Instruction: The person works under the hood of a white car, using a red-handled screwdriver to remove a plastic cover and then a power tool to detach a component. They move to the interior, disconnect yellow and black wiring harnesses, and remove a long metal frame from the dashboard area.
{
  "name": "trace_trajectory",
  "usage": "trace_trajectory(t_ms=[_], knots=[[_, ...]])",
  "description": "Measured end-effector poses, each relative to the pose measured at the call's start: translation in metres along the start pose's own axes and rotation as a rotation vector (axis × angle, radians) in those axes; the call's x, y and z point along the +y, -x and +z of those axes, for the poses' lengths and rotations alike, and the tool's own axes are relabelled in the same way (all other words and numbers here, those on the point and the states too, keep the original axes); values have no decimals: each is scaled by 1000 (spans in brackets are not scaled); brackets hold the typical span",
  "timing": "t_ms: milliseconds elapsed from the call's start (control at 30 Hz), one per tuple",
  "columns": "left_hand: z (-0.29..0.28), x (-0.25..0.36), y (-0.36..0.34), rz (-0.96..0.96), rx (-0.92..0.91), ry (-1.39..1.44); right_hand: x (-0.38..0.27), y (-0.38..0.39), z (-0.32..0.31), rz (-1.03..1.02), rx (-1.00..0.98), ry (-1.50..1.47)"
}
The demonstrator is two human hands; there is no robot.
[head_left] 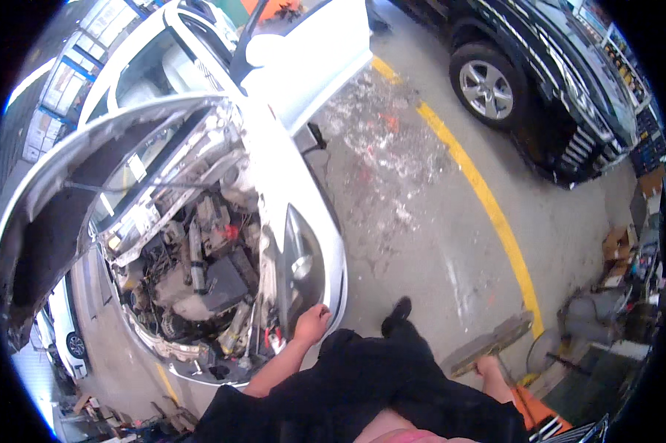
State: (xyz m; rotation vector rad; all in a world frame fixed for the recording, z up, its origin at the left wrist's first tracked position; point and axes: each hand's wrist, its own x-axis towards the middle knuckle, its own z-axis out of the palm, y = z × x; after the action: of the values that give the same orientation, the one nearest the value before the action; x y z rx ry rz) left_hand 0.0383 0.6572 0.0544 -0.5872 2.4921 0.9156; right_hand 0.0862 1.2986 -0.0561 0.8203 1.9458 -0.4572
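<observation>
A white car (285, 148) stands with its hood (45, 192) raised over a dirty engine bay (192, 258). My left hand (311, 323) is at its front corner beside the headlight (300, 262), fingers curled; whether it touches the body or holds something is unclear. Low at the right, my right hand (488, 367) is partly hidden, over or beside a long grey bar with a wide head (506, 331); I cannot tell whether it grips this.
A black car (562, 111) stands across a yellow floor line (480, 192). Cardboard boxes (617, 247) and clutter line the right side. Another white car (70, 332) is at far left. The white car's door (318, 66) is open.
</observation>
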Motion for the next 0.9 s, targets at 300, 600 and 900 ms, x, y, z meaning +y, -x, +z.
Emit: trace_trajectory(t_ms=[300,600,900], knots=[[7,277,-209,513,-429,141,-522,-20,-312,-772,224,-801],[-41,606,-370,352,-1644,933,-877,296,-399,-2017,87,-150],[-118,738,-585,342,-1576,885,-1018,223,-531,-2035,-38,-98]])
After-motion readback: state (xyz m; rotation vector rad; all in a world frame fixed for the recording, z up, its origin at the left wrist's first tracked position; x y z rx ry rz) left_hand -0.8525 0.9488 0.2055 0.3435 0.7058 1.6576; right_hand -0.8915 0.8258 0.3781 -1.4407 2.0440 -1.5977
